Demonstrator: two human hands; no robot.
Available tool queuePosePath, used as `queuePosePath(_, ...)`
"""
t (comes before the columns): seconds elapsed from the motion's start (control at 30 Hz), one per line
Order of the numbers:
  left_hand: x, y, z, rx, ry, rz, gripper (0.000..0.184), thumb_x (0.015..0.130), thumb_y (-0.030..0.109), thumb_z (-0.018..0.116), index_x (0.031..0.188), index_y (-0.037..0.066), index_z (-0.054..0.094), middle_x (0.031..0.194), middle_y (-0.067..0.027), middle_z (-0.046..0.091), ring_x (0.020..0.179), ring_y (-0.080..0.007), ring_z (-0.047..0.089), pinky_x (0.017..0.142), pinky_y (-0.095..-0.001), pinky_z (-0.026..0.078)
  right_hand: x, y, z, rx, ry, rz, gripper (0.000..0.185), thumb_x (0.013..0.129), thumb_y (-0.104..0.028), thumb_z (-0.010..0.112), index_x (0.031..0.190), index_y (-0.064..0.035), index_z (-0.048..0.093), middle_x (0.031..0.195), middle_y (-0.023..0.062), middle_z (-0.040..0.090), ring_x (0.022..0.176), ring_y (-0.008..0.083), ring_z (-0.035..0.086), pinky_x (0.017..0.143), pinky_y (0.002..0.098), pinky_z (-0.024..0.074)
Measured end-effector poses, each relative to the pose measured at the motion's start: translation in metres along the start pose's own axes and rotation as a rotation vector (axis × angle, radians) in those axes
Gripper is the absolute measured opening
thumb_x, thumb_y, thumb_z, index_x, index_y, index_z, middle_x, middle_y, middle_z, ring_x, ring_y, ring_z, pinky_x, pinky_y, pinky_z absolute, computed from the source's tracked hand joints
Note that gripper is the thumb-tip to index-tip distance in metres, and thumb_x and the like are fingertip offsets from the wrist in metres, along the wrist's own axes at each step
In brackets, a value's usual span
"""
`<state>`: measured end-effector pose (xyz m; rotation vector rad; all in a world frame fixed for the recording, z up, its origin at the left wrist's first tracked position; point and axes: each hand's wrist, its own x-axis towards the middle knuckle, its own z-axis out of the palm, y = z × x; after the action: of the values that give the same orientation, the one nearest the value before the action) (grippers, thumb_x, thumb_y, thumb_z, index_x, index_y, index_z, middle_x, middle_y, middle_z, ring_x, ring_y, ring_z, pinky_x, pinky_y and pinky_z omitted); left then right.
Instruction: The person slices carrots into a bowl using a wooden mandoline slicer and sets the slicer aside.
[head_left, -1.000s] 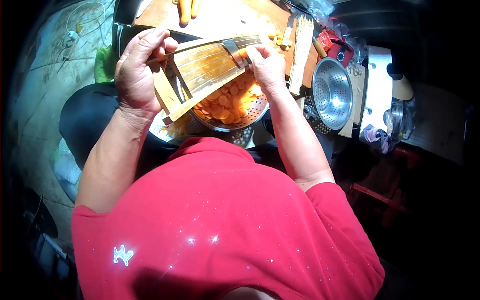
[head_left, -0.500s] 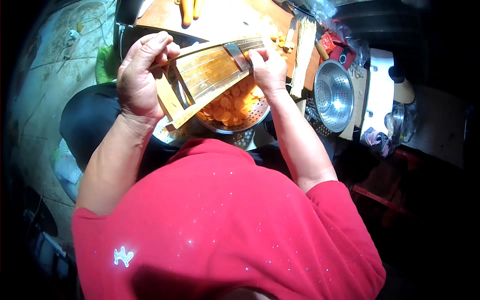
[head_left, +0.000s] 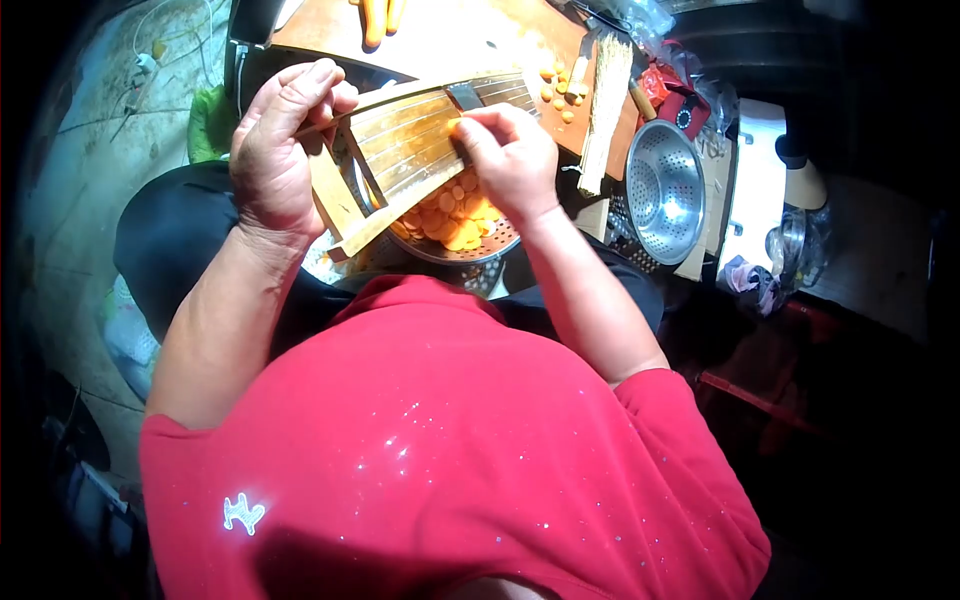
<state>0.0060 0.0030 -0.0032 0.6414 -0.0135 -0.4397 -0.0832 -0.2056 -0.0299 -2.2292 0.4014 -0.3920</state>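
Observation:
A wooden mandoline slicer (head_left: 405,140) slants above a metal colander (head_left: 505,240) that holds a heap of orange carrot slices (head_left: 455,215). My left hand (head_left: 278,150) is closed round the slicer's left end. With bent fingers, my right hand (head_left: 515,165) pinches a small carrot piece (head_left: 455,127) against the slicer's face, left of the dark blade (head_left: 464,97). Most of that piece is hidden by my fingers.
On the board (head_left: 440,35) behind lie whole carrots (head_left: 376,20), carrot bits (head_left: 560,95) and a knife (head_left: 580,70). A straw whisk (head_left: 606,115) lies at its right edge. Further right, a second colander (head_left: 665,190) stands near a white box (head_left: 752,190).
My right hand has slid left along the slicer with the carrot piece, from beside the blade onto the middle of the wooden face. My left hand keeps its grip.

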Motion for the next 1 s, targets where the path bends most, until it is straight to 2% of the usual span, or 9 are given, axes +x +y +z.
queuePosePath(0.07, -0.002, 0.000, 0.000, 0.017, 0.000, -0.012, 0.014, 0.090, 0.013, 0.060, 0.095, 0.000, 0.063, 0.074, -0.0019, 0.057, 0.079, -0.0122, 0.059, 0.079, -0.0251, 0.047, -0.005, -0.014, -0.001, -0.008, 0.038, -0.077, 0.017, 0.077, -0.022, 0.070, 0.082, -0.0053, 0.069, 0.079, 0.0111, 0.066, 0.074, 0.0231, 0.064, 0.071, 0.0312, 0.0509)
queuePosePath(0.2, -0.001, 0.000, 0.001, 0.034, 0.023, 0.007, 0.014, 0.090, 0.013, 0.059, 0.094, 0.000, 0.063, 0.074, -0.0019, 0.057, 0.079, -0.0121, 0.059, 0.079, -0.0251, 0.047, 0.026, 0.029, -0.013, 0.005, 0.054, 0.382, 0.023, 0.077, -0.021, 0.070, 0.087, -0.0010, 0.068, 0.082, 0.0115, 0.069, 0.075, 0.0183, 0.065, 0.073, 0.0309, 0.0513)
queuePosePath(0.4, 0.002, 0.000, 0.001, 0.010, 0.009, 0.001, 0.013, 0.090, 0.013, 0.060, 0.094, 0.000, 0.062, 0.073, -0.0013, 0.056, 0.078, -0.0121, 0.060, 0.077, -0.0253, 0.047, 0.020, 0.022, -0.010, 0.150, 0.134, 0.374, 0.019, 0.077, -0.018, 0.071, 0.084, -0.0001, 0.067, 0.077, 0.0067, 0.068, 0.071, 0.0121, 0.063, 0.069, 0.0262, 0.0511)
queuePosePath(0.5, 0.002, 0.000, 0.001, 0.021, 0.001, 0.003, 0.013, 0.090, 0.013, 0.060, 0.094, 0.001, 0.062, 0.073, -0.0012, 0.056, 0.078, -0.0122, 0.060, 0.077, -0.0252, 0.047, 0.004, -0.009, -0.008, 0.239, -0.035, 0.296, 0.018, 0.077, -0.017, 0.072, 0.082, -0.0009, 0.067, 0.076, 0.0050, 0.067, 0.069, 0.0086, 0.060, 0.067, 0.0246, 0.0504)
queuePosePath(0.7, -0.002, 0.000, 0.003, 0.002, 0.008, -0.006, 0.012, 0.089, 0.012, 0.060, 0.094, 0.001, 0.063, 0.073, -0.0011, 0.056, 0.078, -0.0123, 0.059, 0.078, -0.0251, 0.047, 0.002, 0.007, 0.000, 0.042, 0.095, 0.133, 0.017, 0.074, -0.020, 0.072, 0.080, -0.0042, 0.068, 0.074, 0.0076, 0.065, 0.069, 0.0166, 0.062, 0.069, 0.0286, 0.0501)
queuePosePath(0.8, -0.003, -0.001, 0.005, 0.019, 0.011, 0.012, 0.012, 0.089, 0.011, 0.060, 0.094, 0.000, 0.062, 0.073, -0.0012, 0.056, 0.078, -0.0122, 0.059, 0.077, -0.0249, 0.047, 0.019, 0.024, -0.007, -0.026, 0.124, 0.333, 0.018, 0.076, -0.020, 0.070, 0.078, -0.0030, 0.067, 0.076, 0.0088, 0.067, 0.070, 0.0163, 0.063, 0.069, 0.0291, 0.0500)
queuePosePath(0.93, 0.000, 0.000, 0.003, -0.004, 0.016, -0.004, 0.012, 0.089, 0.011, 0.061, 0.094, 0.000, 0.062, 0.074, -0.0012, 0.056, 0.078, -0.0117, 0.059, 0.077, -0.0244, 0.047, 0.018, 0.005, -0.010, 0.054, 0.058, 0.363, 0.019, 0.077, -0.021, 0.069, 0.079, -0.0026, 0.067, 0.074, 0.0087, 0.068, 0.069, 0.0156, 0.063, 0.068, 0.0283, 0.0503)
queuePosePath(0.97, 0.001, 0.000, 0.002, -0.004, 0.010, 0.004, 0.012, 0.089, 0.011, 0.061, 0.094, 0.000, 0.062, 0.074, -0.0012, 0.056, 0.078, -0.0117, 0.059, 0.077, -0.0244, 0.047, 0.012, 0.003, -0.007, 0.008, 0.016, 0.278, 0.014, 0.081, -0.013, 0.069, 0.081, 0.0002, 0.067, 0.073, 0.0032, 0.066, 0.068, 0.0078, 0.059, 0.064, 0.0223, 0.0482)
queuePosePath(1.0, 0.000, -0.001, 0.001, -0.004, 0.005, 0.006, 0.012, 0.089, 0.011, 0.061, 0.094, 0.000, 0.062, 0.074, -0.0012, 0.056, 0.078, -0.0117, 0.059, 0.077, -0.0244, 0.047, 0.004, 0.001, -0.001, 0.049, 0.024, 0.156, 0.011, 0.082, -0.011, 0.069, 0.082, -0.0001, 0.068, 0.074, 0.0035, 0.065, 0.068, 0.0072, 0.059, 0.063, 0.0206, 0.0475)
